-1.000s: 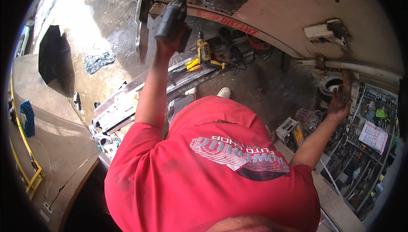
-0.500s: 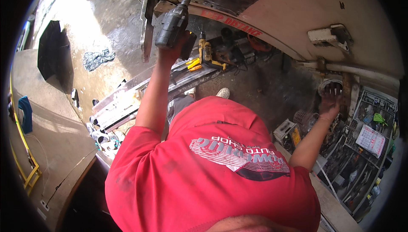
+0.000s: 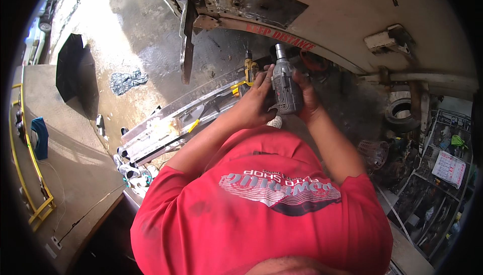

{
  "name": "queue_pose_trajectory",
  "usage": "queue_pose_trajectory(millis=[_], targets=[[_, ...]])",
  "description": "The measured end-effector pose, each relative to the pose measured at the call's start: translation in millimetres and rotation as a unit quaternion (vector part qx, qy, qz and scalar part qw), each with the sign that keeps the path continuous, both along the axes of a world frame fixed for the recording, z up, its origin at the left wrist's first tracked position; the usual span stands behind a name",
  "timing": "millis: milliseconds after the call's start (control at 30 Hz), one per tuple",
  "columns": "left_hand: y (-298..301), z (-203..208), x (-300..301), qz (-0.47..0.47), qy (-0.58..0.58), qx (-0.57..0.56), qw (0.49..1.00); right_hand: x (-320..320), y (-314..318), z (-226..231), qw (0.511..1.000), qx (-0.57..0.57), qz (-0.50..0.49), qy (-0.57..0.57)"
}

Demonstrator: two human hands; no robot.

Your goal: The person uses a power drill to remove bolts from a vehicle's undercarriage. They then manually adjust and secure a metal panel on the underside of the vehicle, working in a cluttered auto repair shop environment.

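Note:
Both my hands hold a grey power wrench [image 3: 286,88] in front of my chest, its nose pointing up. My left hand [image 3: 255,103] wraps the tool's left side. On the other side, my right hand [image 3: 308,100] grips the body and handle. My red shirt [image 3: 261,209] fills the lower part of the view. Just above the tool curves the lower edge of a cream vehicle body [image 3: 352,13], with a bare metal patch [image 3: 246,1] higher up.
A bent metal bracket [image 3: 187,48] hangs from the body at upper left. An aluminium ladder [image 3: 166,126] lies on the wet concrete, with a yellow drill [image 3: 250,68] at its end. A tyre [image 3: 402,111], a basket [image 3: 375,153] and cluttered shelves [image 3: 445,167] are at right; a yellow rail [image 3: 30,174] is at left.
My left hand has brought the wrench down from the bracket at upper left to the middle. My right hand has come in from the shelves and taken hold of it.

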State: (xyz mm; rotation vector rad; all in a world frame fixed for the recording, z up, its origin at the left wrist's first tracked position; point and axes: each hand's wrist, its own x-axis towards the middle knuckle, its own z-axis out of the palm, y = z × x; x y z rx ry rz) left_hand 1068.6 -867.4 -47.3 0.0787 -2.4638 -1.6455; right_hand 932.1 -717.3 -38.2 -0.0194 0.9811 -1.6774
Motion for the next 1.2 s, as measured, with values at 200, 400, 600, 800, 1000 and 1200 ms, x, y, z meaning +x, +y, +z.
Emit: queue_pose_trajectory(millis=[200, 400, 600, 800, 1000, 1200], targets=[[-55.7, 25.8, -41.8, 0.03, -0.119, 0.085, 0.989, -8.3, 35.6, -22.4, 0.996, 0.01, -0.085, -0.01], [-126.9, -22.5, -122.0, 0.411, 0.049, 0.007, 0.91, -7.6, 105.1, -81.8, 0.987, 0.082, -0.136, -0.011], [-124.8, -12.8, -149.1, 0.487, 0.037, -0.033, 0.872, 2.4, 196.7, -115.4, 0.96, 0.182, -0.212, -0.007], [-129.6, -9.9, -151.9, 0.477, -0.01, 0.141, 0.867, 12.1, 282.4, -149.8, 0.936, 0.169, -0.305, -0.051], [-110.2, 11.5, -160.5, 0.489, 0.028, 0.271, 0.829, 11.7, 328.8, -171.9, 0.93, 0.167, -0.323, -0.061], [-147.3, -23.3, -156.1, 0.523, 0.004, 0.363, 0.771, -0.3, 340.4, -168.1, 0.932, 0.157, -0.319, -0.066]])
